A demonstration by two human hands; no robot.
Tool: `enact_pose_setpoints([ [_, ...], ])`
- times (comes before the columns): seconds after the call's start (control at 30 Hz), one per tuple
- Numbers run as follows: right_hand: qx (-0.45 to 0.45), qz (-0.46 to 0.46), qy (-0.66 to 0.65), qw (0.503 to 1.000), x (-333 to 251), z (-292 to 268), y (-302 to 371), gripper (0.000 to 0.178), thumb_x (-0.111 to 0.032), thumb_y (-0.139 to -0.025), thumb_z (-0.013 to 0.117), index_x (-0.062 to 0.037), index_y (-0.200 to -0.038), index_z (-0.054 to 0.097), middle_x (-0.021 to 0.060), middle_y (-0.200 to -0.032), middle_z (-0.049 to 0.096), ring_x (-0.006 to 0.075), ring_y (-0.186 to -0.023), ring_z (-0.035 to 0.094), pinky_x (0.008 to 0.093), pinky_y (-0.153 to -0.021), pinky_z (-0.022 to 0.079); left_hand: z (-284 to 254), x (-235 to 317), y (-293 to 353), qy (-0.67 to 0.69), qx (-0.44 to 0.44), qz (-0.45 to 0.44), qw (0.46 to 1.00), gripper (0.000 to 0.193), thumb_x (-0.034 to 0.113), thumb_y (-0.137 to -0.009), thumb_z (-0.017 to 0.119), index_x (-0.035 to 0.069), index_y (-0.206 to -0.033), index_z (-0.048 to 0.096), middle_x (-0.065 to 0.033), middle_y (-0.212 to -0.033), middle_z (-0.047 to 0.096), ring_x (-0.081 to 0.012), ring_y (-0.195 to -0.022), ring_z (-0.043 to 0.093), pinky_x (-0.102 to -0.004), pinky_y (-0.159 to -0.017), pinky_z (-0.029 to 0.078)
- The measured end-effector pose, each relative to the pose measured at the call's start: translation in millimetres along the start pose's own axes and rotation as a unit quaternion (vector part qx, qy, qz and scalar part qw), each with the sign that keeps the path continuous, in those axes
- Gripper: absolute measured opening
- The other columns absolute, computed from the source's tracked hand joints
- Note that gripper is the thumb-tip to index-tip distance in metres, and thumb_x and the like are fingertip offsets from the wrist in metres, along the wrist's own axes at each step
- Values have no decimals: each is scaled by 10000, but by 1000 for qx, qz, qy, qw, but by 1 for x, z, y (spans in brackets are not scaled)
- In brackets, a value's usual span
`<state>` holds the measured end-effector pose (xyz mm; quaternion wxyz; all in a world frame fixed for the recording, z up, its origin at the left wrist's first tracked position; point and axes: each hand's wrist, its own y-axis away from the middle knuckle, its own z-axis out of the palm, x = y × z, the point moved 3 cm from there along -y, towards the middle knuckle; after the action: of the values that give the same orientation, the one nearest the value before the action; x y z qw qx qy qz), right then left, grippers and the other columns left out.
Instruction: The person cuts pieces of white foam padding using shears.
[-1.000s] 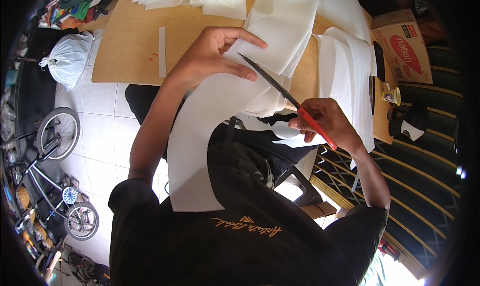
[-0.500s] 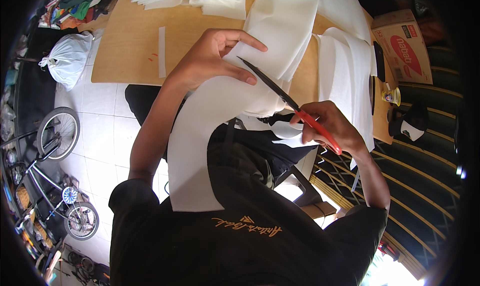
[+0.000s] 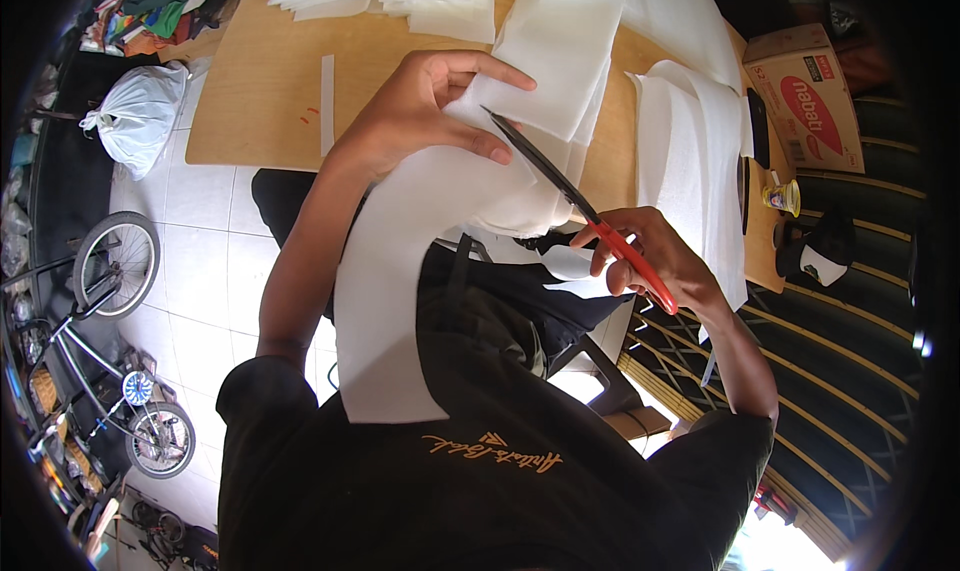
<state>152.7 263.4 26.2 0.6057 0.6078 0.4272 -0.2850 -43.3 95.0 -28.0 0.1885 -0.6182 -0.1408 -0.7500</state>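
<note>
My left hand [image 3: 415, 111] is closed on a strip of thin white sheet material [image 3: 380, 291], with the thumb on top and the fingers at its far side. The strip curves from the table edge down over my lap and chest. In my right hand [image 3: 660, 256] is a pair of scissors [image 3: 545, 166] with red handles and dark blades. Their tips lie over the white material beside my left thumb and forefinger. A cut edge shows next to the blades, with a wider white length [image 3: 560, 61] running on across the table.
Stacked white sheets [image 3: 430, 1] lie at the table's far side, and more white material [image 3: 690, 161] drapes over its right edge. A cardboard box [image 3: 805, 101] and yellow cup [image 3: 782, 197] stand at the right. On the left are a white sack [image 3: 138, 121] and a bicycle [image 3: 90, 366].
The scissors have shifted slightly with my right hand. Between the strip and the far length of white material, a separated edge now shows more clearly. My left hand keeps its grip.
</note>
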Motion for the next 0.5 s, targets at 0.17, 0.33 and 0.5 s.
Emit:
enact_pose_setpoints([
  [0.17, -43, 97, 16, 994, -3, -4, 1, 866, -539, -635, 738, 98, -1165, 486, 225, -1002, 589, 187, -817, 621, 286, -694, 520, 2, 2, 1, -4, -6, -2, 1000, 609, -69, -562, 816, 2, -1137, 626, -103, -1101, 640, -204, -948, 656, -306, -833, 537],
  [0.33, -64, 115, 27, 991, 3, -10, 9, 891, -549, -606, 677, 107, -1172, 473, 221, -992, 581, 169, -821, 621, 274, -680, 530, 0, 0, 1, -4, 6, 8, 1000, 612, -63, -555, 825, 6, -1132, 631, -102, -1115, 637, -202, -939, 651, -307, -848, 530],
  [0.5, -34, 45, -8, 998, 2, -11, 13, 223, -3, -826, 652, 39, -1038, 596, 101, -735, 670, 118, -701, 658, 253, -685, 504, 5, -1, 0, -23, -8, -7, 1000, 621, -59, -547, 829, 10, -1133, 635, -89, -1138, 632, -185, -1036, 601, -298, -893, 506],
])
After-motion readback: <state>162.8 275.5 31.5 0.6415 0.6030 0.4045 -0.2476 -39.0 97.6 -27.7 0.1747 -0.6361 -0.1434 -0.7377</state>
